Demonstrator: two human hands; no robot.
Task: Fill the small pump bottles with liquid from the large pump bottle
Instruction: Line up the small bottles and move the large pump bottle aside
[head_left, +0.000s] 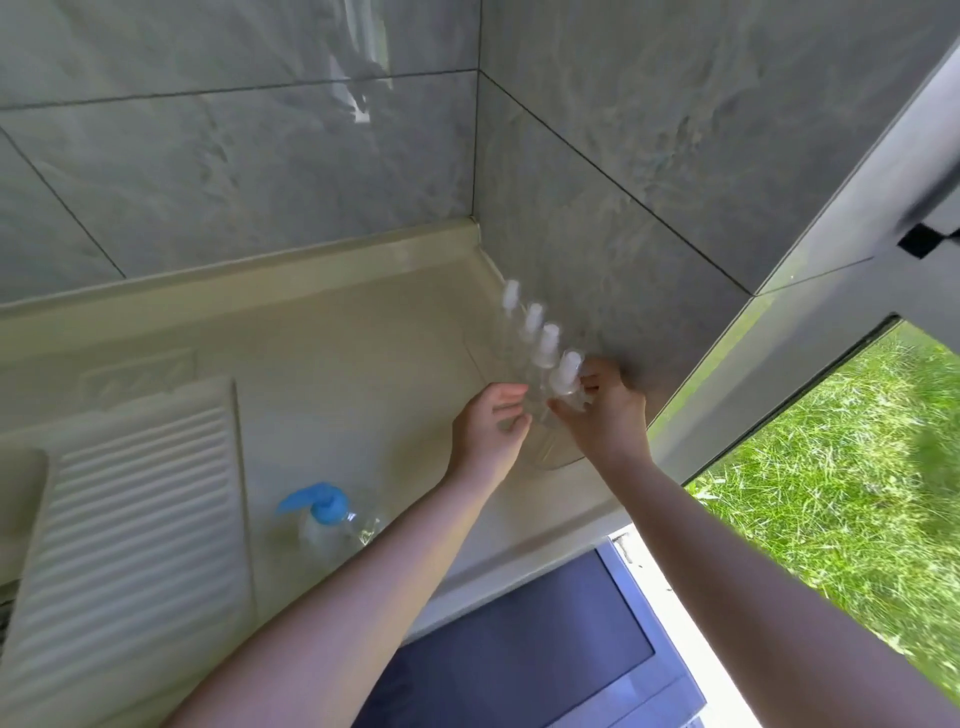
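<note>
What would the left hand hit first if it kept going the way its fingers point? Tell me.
The left hand points right, toward the nearest small clear bottle, which the right hand already grips. It would likely meet that bottle's body first; blur makes the gap hard to judge.

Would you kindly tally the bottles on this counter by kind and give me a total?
Small clear pump bottles: 4, in a row along the right wall, caps at and; the nearest sits between the left hand and right hand.
Large pump bottle with blue pump head: 1.
Total: 5 bottles.
</note>
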